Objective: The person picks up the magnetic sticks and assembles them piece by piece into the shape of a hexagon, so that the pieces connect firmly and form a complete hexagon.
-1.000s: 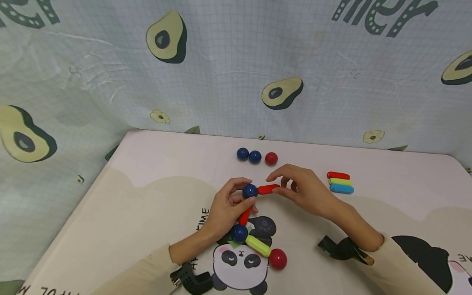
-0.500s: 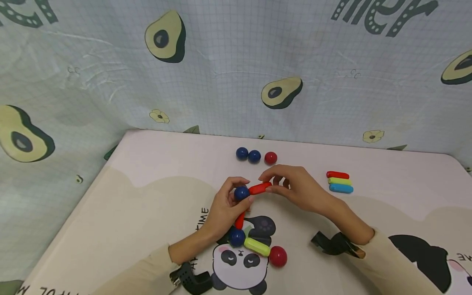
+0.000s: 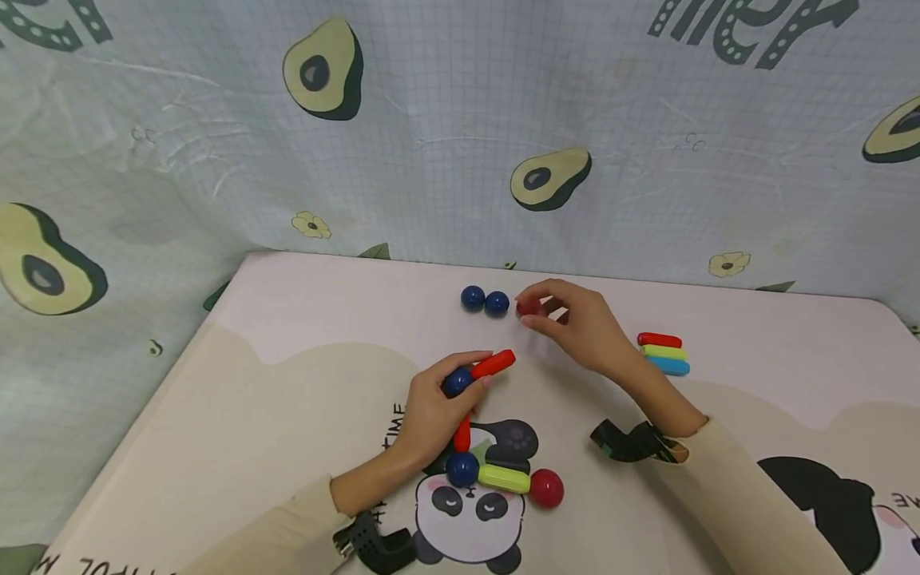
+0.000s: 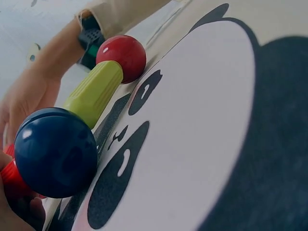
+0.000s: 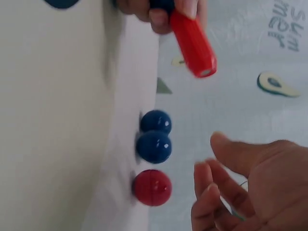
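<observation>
My left hand (image 3: 438, 407) grips a blue ball (image 3: 458, 382) between thumb and fingers. From that ball a red rod (image 3: 494, 363) sticks out to the upper right, its far end free. A second red rod (image 3: 462, 435) runs down to another blue ball (image 4: 57, 153), joined to a lime rod (image 3: 503, 478) with a large red ball (image 3: 546, 488) at its end. My right hand (image 3: 585, 327) is at a loose red ball (image 5: 152, 187) near the back of the table. In the right wrist view its thumb and fingers are spread, apart from that ball.
Two loose blue balls (image 3: 485, 301) sit left of the loose red one. To the right lie a red rod (image 3: 660, 340), a lime rod (image 3: 664, 352) and a blue rod (image 3: 668, 366), side by side. A patterned cloth (image 3: 431, 120) hangs behind the table (image 3: 302, 319).
My right hand has let go of the upper red rod, now attached to the held blue ball, and moved back to the loose red ball. The held chain has shifted slightly left.
</observation>
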